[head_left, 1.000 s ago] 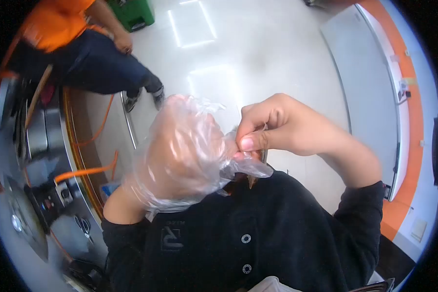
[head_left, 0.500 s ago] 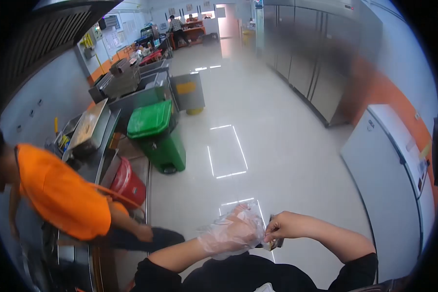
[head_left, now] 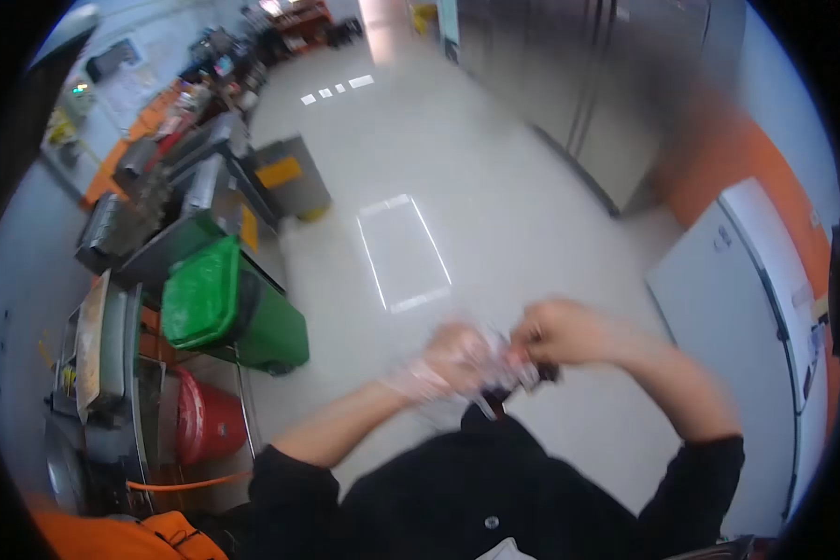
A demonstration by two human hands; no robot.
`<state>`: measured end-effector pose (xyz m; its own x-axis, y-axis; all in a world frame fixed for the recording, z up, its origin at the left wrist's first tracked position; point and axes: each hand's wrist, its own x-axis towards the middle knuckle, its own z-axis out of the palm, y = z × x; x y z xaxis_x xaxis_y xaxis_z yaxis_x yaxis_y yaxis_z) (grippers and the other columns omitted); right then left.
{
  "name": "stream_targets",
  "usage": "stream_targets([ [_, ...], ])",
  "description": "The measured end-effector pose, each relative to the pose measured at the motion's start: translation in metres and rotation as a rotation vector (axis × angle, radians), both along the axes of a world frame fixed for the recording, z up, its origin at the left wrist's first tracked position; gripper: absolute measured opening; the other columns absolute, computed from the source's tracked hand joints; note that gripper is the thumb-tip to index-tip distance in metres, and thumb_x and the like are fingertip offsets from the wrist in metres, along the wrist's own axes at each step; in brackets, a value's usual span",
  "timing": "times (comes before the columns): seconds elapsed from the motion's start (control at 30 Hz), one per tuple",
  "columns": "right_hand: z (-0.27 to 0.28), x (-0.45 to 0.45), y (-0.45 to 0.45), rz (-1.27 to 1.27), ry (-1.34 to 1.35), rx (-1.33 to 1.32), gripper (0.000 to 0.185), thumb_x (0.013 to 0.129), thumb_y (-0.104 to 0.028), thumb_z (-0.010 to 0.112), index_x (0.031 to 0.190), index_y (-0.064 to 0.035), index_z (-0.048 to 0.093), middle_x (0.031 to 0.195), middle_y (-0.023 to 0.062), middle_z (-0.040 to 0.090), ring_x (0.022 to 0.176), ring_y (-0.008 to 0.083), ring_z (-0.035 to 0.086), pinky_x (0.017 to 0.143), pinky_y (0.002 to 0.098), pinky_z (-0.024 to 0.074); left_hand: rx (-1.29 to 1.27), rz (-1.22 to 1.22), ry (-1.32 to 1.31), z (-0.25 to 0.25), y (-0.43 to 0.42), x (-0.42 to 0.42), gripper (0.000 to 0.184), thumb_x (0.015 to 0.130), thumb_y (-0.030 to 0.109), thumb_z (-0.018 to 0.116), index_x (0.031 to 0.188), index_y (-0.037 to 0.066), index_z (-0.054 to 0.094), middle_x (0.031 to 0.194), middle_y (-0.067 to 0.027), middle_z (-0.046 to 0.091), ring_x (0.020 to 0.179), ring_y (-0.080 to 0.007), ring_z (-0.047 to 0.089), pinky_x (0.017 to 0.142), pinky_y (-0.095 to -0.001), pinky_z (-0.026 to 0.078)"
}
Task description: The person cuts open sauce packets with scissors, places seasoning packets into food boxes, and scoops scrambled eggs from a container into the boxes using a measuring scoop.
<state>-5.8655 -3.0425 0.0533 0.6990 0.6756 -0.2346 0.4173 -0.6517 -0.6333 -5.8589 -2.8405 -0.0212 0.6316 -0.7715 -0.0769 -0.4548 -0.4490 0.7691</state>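
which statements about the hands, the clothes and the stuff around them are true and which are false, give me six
1. The left hand has a clear plastic glove on it. True.
2. The right hand is bare. True.
3. Both hands hang down, far apart. False: they are close together in front of the body.
4. A red bucket stands near the green bin. True.
5. The camera wearer is dressed in orange. False: the wearer's shirt is black.
6. Nothing white stands on the picture's right. False: a white cabinet does.
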Motion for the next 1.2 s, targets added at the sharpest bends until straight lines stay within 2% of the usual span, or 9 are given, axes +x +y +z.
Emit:
stream_targets([
  [0.23, 0.033, 0.220, 0.009, -0.100, 0.432, 0.320, 0.015, 0.080, -0.016, 0.066, 0.081, -0.0010, 0.066, 0.073, 0.0052, 0.056, 0.067, 0.0155, 0.055, 0.062, 0.0290, 0.0433, -0.353, 0.281, -0.391, 0.060, 0.010, 0.180, 0.009, 0.065, 0.016, 0.066, 0.068, 0.011, 0.059, 0.065, -0.0019, 0.055, 0.062, -0.0221, 0.054, 0.065, -0.0373, 0.036],
  [0.33, 0.009, 0.320, 0.022, -0.065, 0.688, 0.483, 0.015, 0.083, -0.015, 0.063, 0.080, -0.0007, 0.065, 0.070, 0.0036, 0.060, 0.067, 0.0116, 0.056, 0.065, 0.0261, 0.0437, -0.045, 0.257, -0.813, 0.069, 0.023, 0.262, 0.012, 0.064, 0.017, 0.066, 0.073, 0.014, 0.058, 0.066, -0.0004, 0.052, 0.063, -0.0200, 0.053, 0.067, -0.0384, 0.033],
  [0.57, -0.025, 0.551, 0.061, 0.044, 0.958, 0.623, 0.017, 0.085, -0.017, 0.061, 0.081, -0.0003, 0.063, 0.070, 0.0032, 0.061, 0.068, 0.0107, 0.058, 0.072, 0.0254, 0.0443, 0.207, 0.155, -0.883, 0.064, 0.068, 0.473, 0.021, 0.059, 0.016, 0.065, 0.079, 0.017, 0.057, 0.068, 0.0014, 0.047, 0.069, -0.0173, 0.048, 0.065, -0.0398, 0.030],
  [0.7, -0.008, 0.684, 0.073, 0.004, 0.898, 0.560, 0.019, 0.085, -0.018, 0.062, 0.083, 0.0006, 0.064, 0.076, 0.0038, 0.054, 0.071, 0.0123, 0.054, 0.071, 0.0248, 0.0422, -0.012, -0.065, -0.643, 0.066, 0.097, 0.648, 0.019, 0.071, 0.022, 0.062, 0.087, 0.013, 0.061, 0.073, -0.0003, 0.051, 0.072, -0.0194, 0.053, 0.066, -0.0366, 0.039],
  [0.87, -0.013, 0.849, 0.081, 0.217, 0.716, 0.472, 0.018, 0.088, -0.018, 0.056, 0.086, -0.0012, 0.063, 0.079, 0.0034, 0.056, 0.074, 0.0129, 0.052, 0.072, 0.0251, 0.0420, -0.097, 0.454, 0.518, 0.065, 0.115, 0.810, 0.048, 0.086, 0.046, 0.053, 0.096, 0.000, 0.061, 0.075, -0.0129, 0.056, 0.075, -0.0208, 0.056, 0.070, -0.0314, 0.047],
  [0.97, -0.023, 0.953, 0.084, 0.220, 0.660, 0.436, 0.016, 0.089, -0.017, 0.055, 0.086, -0.0031, 0.063, 0.079, 0.0040, 0.056, 0.074, 0.0137, 0.053, 0.072, 0.0266, 0.0425, -0.117, 0.441, 0.675, 0.060, 0.122, 0.921, 0.033, 0.081, 0.025, 0.064, 0.104, 0.002, 0.062, 0.096, -0.0077, 0.063, 0.088, -0.0146, 0.057, 0.080, -0.0283, 0.045],
  [1.07, -0.020, 1.059, 0.096, 0.211, 0.505, 0.312, 0.014, 0.087, -0.016, 0.056, 0.085, -0.0037, 0.062, 0.078, 0.0080, 0.057, 0.075, 0.0185, 0.056, 0.071, 0.0295, 0.0440, 0.071, -0.097, 0.523, 0.081, 0.103, 1.034, 0.031, 0.082, 0.025, 0.061, 0.102, 0.002, 0.062, 0.095, -0.0089, 0.063, 0.088, -0.0160, 0.058, 0.077, -0.0295, 0.045],
  [1.13, -0.017, 1.131, 0.102, 0.341, 0.213, 0.212, 0.016, 0.086, -0.018, 0.055, 0.085, -0.0034, 0.061, 0.078, 0.0113, 0.060, 0.076, 0.0229, 0.059, 0.070, 0.0329, 0.0458, 0.297, -0.014, 0.322, 0.106, 0.097, 1.096, 0.019, 0.082, 0.019, 0.059, 0.093, 0.004, 0.062, 0.087, -0.0055, 0.062, 0.079, -0.0192, 0.057, 0.071, -0.0317, 0.046],
  [1.2, -0.001, 1.203, 0.113, 0.421, 0.013, 0.165, 0.019, 0.085, -0.022, 0.056, 0.082, -0.0036, 0.062, 0.077, 0.0143, 0.062, 0.076, 0.0274, 0.060, 0.069, 0.0358, 0.0470, 0.072, 0.044, -0.177, 0.059, 0.119, 1.153, 0.012, 0.080, 0.016, 0.056, 0.085, 0.005, 0.059, 0.078, -0.0055, 0.057, 0.071, -0.0201, 0.055, 0.066, -0.0333, 0.044],
])
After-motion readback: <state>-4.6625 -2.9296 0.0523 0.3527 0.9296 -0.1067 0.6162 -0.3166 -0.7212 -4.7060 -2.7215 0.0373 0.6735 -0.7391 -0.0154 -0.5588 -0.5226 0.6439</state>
